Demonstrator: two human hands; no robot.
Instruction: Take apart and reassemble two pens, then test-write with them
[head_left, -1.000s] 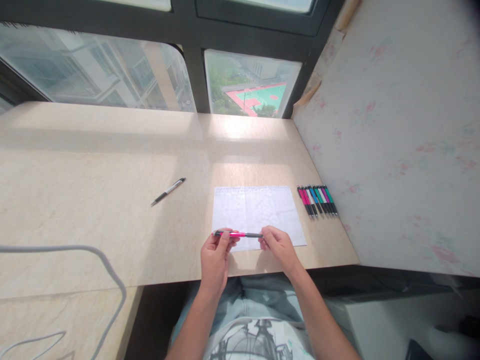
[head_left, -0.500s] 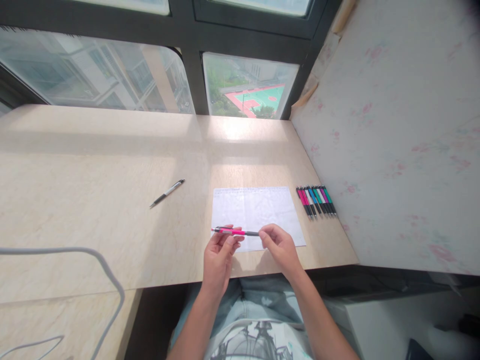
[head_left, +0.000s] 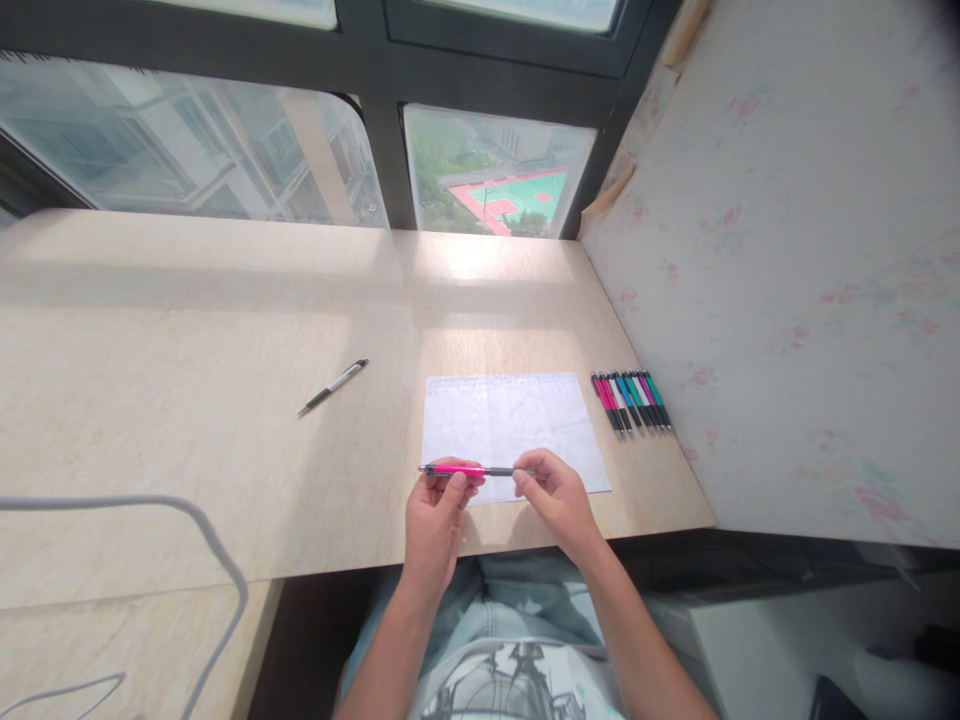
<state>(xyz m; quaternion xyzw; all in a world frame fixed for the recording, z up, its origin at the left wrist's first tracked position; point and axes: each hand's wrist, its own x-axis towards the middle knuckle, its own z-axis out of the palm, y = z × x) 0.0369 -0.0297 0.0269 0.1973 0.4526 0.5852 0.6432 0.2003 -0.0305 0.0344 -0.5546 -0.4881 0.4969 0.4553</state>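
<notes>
A pink ballpoint pen (head_left: 463, 470) with a black grip lies level between my two hands, above the near part of a sheet of white paper (head_left: 510, 420). My left hand (head_left: 439, 515) is closed on its pink barrel, thumb in front and fingers behind. At the grip's tip end, my right hand (head_left: 555, 497) pinches the pen with thumb and fingers, hiding most of the tip. Rows of small writing run along the paper's top edge.
A silver and black pen (head_left: 334, 388) lies on the desk (head_left: 187, 400) to the left. Several coloured pens (head_left: 631, 403) form a row at the right, beside the flowered wall (head_left: 810, 300). A grey cable (head_left: 217, 545) loops over the desk's near left part.
The pink pen has turned about its length, so its clip no longer shows on top, and it sits slightly lower. My right hand has shifted a little left along it.
</notes>
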